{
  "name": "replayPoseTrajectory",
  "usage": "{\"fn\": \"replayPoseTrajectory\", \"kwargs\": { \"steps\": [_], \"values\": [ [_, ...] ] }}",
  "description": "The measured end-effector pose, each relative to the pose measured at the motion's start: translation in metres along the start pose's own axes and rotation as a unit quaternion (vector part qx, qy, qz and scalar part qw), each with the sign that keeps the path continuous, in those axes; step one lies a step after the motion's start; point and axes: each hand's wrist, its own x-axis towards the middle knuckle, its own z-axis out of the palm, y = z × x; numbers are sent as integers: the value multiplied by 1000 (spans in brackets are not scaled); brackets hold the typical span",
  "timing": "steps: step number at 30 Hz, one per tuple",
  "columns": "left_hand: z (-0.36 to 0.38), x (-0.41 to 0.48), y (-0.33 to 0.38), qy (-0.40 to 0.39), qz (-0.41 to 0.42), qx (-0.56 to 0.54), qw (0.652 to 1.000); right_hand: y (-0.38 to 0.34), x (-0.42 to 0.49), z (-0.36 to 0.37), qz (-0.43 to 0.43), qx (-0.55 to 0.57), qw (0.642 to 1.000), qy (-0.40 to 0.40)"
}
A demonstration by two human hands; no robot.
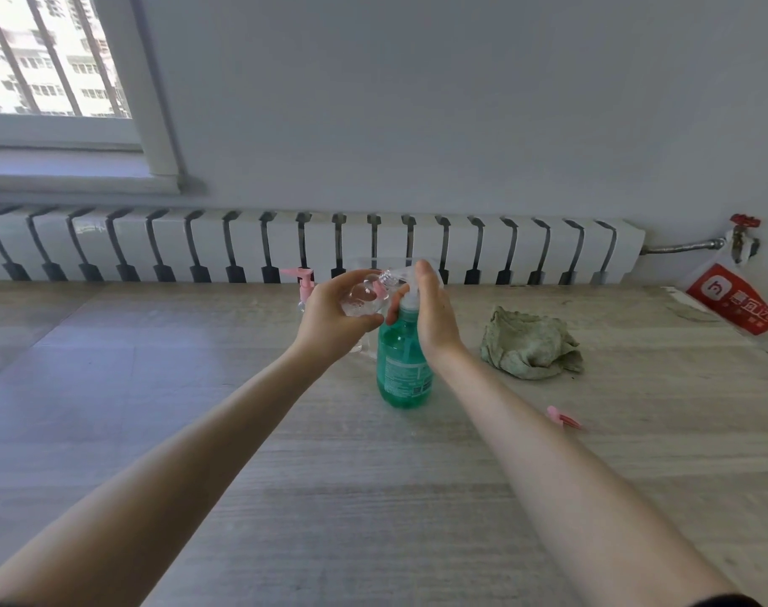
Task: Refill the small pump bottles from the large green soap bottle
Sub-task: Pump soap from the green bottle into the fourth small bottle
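Pressing pump (410, 297) of green bottle (401, 365) with right hand (434, 317), fingers straight; left hand (329, 317) curled round small bottle (364, 300): light, likely slippery, grip mid-body.

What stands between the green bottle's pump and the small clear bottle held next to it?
Nothing visible. The left hand holds the small clear bottle right beside the pump of the green bottle, on which the right hand rests.
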Motion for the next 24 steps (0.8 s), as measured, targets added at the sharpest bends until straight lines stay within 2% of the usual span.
{"fn": "replayPoseTrajectory", "kwargs": {
  "steps": [24],
  "values": [
    [-1, -2, -5, -4, -15, -1, 1000, 5, 4, 5, 13, 27, 1000, 2]
  ]
}}
